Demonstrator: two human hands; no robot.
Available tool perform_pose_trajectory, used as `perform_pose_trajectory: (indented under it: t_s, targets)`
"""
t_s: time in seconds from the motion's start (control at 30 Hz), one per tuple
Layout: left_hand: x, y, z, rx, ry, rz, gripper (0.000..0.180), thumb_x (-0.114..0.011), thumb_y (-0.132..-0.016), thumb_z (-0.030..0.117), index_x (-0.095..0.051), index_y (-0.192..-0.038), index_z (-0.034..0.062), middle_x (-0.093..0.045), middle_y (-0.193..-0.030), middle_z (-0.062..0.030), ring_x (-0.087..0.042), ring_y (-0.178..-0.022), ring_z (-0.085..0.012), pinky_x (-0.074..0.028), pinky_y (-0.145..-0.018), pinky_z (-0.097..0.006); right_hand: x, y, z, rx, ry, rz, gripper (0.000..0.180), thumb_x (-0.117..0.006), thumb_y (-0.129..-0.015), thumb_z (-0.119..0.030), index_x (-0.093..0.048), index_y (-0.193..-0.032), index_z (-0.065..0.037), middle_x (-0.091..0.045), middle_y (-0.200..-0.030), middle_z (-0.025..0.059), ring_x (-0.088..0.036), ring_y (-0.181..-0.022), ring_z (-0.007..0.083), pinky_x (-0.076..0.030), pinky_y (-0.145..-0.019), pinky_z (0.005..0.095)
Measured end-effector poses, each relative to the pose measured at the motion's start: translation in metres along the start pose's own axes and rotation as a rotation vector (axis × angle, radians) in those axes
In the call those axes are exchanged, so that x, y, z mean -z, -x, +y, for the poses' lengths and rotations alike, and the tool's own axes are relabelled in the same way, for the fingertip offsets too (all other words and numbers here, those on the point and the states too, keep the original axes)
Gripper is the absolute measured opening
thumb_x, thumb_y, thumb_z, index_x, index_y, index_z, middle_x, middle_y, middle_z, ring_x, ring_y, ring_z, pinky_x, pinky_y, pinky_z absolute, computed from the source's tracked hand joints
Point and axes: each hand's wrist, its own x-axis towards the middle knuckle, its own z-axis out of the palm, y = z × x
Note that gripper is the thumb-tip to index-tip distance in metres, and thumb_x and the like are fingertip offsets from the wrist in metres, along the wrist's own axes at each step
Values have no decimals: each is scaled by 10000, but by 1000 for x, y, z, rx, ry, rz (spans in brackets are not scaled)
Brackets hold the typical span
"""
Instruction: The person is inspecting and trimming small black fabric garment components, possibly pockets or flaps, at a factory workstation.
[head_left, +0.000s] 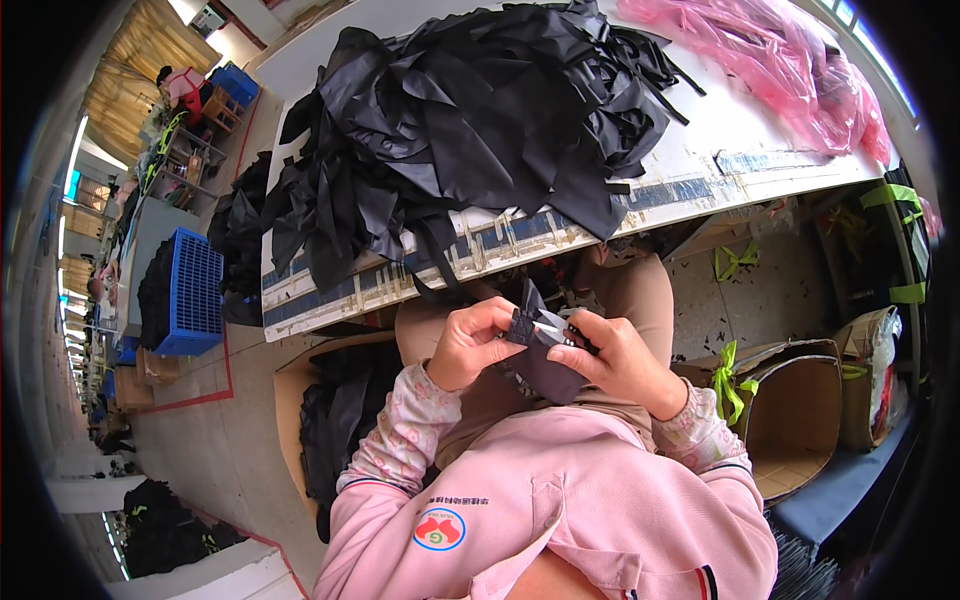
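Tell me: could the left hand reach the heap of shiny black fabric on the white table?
Probably yes: the shiny black fabric heap partly droops off the white table, just ahead of the left hand, though that hand holds a dark fabric piece.

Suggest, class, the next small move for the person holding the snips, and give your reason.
Probably ease the left grip slightly away from the blades before any cut. The right grip holds the small snips with their metal tips toward the left one, close beside the black piece it holds.
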Motion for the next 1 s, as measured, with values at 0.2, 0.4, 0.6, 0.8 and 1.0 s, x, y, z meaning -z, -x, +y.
perform_pose_trajectory:
  t_s: [0.2, 0.4, 0.6, 0.8, 1.0]
  targets:
    - [-1, -2, 5, 47, 17, -43, 140, -671, -798, -77, -655, -929, -29, -587, -1031, -91, -579, -928, -162, -470, -819, -264, 13, -7, -5, -9, -73, -38, 368, -709, -856, -305, -541, -846, 23, -459, -581, 126, -414, -483, 202, -379, -474, 329]
    - [-1, -2, 7, 55, 23, -80, 125, -675, -796, -77, -652, -910, -30, -585, -1022, -89, -575, -913, -153, -477, -786, -256, 23, -12, -7, 8, 14, -205, 415, -692, -849, -361, -517, -777, 8, -501, -580, 177, -506, -516, 360, -397, -492, 389]
    - [-2, -2, 6, 63, 6, -89, 132, -665, -800, -82, -649, -921, -32, -580, -1029, -91, -573, -916, -150, -474, -786, -254, 20, -9, -5, 123, 122, -118, 384, -721, -830, -329, -509, -763, -16, -475, -544, 132, -483, -477, 344, -374, -460, 377]
    - [-5, -4, 3, 88, -2, -85, 149, -658, -809, -61, -657, -952, -20, -581, -1002, -70, -553, -926, -142, -431, -839, -263, 18, -10, -6, 168, 194, -67, 376, -723, -820, -336, -514, -758, -30, -504, -530, 128, -543, -496, 353, -390, -456, 392]
    - [-7, -3, -1, 62, -27, -80, 148, -673, -807, -47, -660, -951, -16, -584, -997, -70, -555, -924, -148, -432, -843, -269, 18, -11, -6, 170, 230, -55, 378, -716, -822, -347, -518, -761, -31, -499, -522, 128, -540, -492, 352, -390, -456, 395]
